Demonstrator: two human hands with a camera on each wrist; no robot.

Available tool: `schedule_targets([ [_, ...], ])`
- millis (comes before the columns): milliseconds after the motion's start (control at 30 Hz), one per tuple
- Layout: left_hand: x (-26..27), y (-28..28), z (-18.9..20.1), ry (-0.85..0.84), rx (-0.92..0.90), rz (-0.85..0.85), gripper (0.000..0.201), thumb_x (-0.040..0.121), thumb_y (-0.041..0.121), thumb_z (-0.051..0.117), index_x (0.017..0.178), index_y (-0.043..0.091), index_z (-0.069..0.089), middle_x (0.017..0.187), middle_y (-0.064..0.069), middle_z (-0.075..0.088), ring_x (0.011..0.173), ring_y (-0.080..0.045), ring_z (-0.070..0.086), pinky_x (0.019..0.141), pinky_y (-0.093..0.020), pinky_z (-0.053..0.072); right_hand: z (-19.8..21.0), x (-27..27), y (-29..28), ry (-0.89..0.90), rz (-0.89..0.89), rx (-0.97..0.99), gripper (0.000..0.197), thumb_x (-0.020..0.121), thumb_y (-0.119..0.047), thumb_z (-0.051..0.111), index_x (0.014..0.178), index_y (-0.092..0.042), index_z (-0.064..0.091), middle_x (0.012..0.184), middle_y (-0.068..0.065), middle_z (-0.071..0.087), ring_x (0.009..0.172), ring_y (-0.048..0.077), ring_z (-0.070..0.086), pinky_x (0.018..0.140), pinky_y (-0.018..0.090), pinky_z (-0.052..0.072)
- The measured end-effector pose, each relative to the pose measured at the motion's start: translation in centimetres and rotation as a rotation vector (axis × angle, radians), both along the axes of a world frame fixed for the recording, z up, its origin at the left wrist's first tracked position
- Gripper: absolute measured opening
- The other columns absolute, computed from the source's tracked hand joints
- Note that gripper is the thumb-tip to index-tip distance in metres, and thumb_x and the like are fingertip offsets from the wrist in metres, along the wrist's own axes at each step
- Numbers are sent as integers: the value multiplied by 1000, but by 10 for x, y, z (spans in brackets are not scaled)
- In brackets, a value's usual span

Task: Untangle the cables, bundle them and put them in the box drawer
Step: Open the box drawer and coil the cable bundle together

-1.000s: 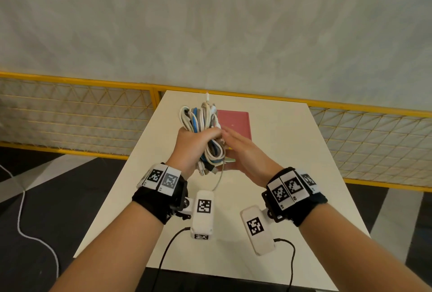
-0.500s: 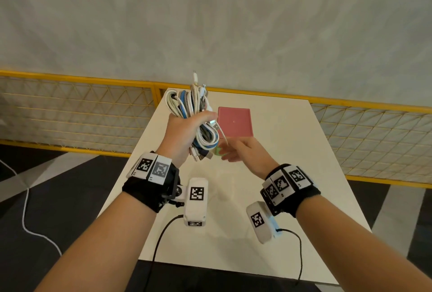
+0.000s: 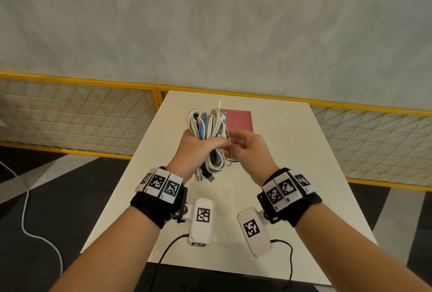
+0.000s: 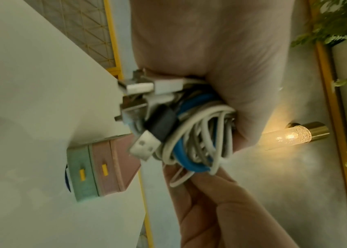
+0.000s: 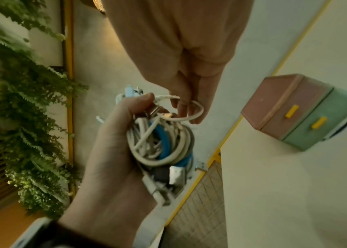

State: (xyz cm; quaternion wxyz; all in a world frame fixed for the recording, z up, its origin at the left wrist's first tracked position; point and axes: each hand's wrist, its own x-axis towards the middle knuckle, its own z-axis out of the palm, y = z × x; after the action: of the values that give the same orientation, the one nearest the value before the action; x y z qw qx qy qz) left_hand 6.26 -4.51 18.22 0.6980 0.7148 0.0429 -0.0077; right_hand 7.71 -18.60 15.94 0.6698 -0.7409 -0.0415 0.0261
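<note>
The left hand (image 3: 198, 149) holds the cables (image 3: 208, 128) above the tabletop (image 3: 292, 151), its fingers clamped around the middle of the coiled white and blue bundle, plugs hanging out below the fist. The right hand (image 3: 250, 151) is just beside it, fingers (image 5: 184, 107) pinching a loose white loop (image 5: 198, 110). The box (image 5: 299, 109), pink drawer over green, sits behind, both drawers closed.
</note>
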Motion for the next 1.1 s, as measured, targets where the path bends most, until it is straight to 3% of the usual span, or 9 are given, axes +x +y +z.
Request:
schedule_targets([
  [133, 4, -1, 1, -7, 38, 51, 17, 74, 5, 77, 91, 7, 72, 79, -14, 71, 70, -15, 68, 63, -26, 58, 3, -16, 11, -31, 97, 41, 39, 87, 12, 41, 117, -4, 60, 102, 8, 71, 93, 18, 69, 84, 33, 56],
  [267, 5, 1, -1, -20, 69, 26, 18, 78, 7, 75, 96, 4, 72, 89, -18, 74, 77, -20, 70, 70, -31, 60, 7, -21, 16, 73, 146, 259, 40, 86, 6, 31, 115, 0, 57, 66, -11, 65, 62, 3, 59, 58, 17, 48],
  [333, 5, 4, -1, -12, 91, -9, 20, 79, 9, 75, 99, 5, 72, 93, -19, 74, 80, -21, 71, 72, -32, 60, 6, -21, 18, 91, 149, 295, 42, 85, -6, 37, 122, -7, 58, 97, -2, 70, 86, 10, 63, 73, 23, 51],
  [400, 6, 9, 1, 11, 85, -54, 21, 80, 11, 75, 101, 9, 73, 94, -17, 74, 78, -17, 72, 65, -26, 60, 5, -20, 21, 102, 161, 308, 46, 80, -18, 45, 124, -20, 60, 141, 2, 49, 123, 15, 51, 99, 38, 47],
  [567, 6, 16, 0, 26, 53, -94, 23, 79, 8, 74, 102, 9, 73, 93, -16, 75, 82, -21, 74, 63, -24, 59, 11, -20, 23, 126, 225, 306, 30, 92, -17, 44, 107, -31, 66, 157, -10, 13, 144, 7, 14, 110, 43, 35],
  [700, 11, 20, -11, 73, 116, -96, 11, 73, 5, 75, 82, 3, 70, 70, -14, 67, 62, -17, 63, 55, -23, 53, 6, -14, 12, 175, 252, 196, 29, 93, -24, 49, 110, -15, 69, 157, -11, 14, 140, 8, 25, 107, 44, 40],
  [833, 18, 24, -31, 135, 180, -112, 21, 72, 4, 75, 62, 12, 59, 55, 0, 56, 49, -13, 52, 50, -22, 42, -7, 4, -6, 14, 176, -410, 38, 86, -23, 49, 119, -30, 64, 158, -3, 13, 145, 8, 10, 117, 44, 22],
  [1000, 46, 34, -67, 169, 317, -35, 21, 68, 9, 76, 62, 16, 57, 53, 5, 57, 57, -17, 53, 56, -29, 45, -26, 10, -36, 9, -63, -402, 38, 87, -4, 46, 117, -18, 65, 122, -12, 42, 121, -1, 39, 92, 4, 29],
  [1100, 70, 24, -77, 167, 536, -125, 20, 67, 19, 78, 77, 21, 61, 69, 1, 61, 67, -21, 59, 63, -29, 46, -61, 16, -50, 176, -184, -390, 36, 88, -4, 48, 121, -16, 60, 106, -3, 48, 104, 13, 48, 92, 24, 37],
])
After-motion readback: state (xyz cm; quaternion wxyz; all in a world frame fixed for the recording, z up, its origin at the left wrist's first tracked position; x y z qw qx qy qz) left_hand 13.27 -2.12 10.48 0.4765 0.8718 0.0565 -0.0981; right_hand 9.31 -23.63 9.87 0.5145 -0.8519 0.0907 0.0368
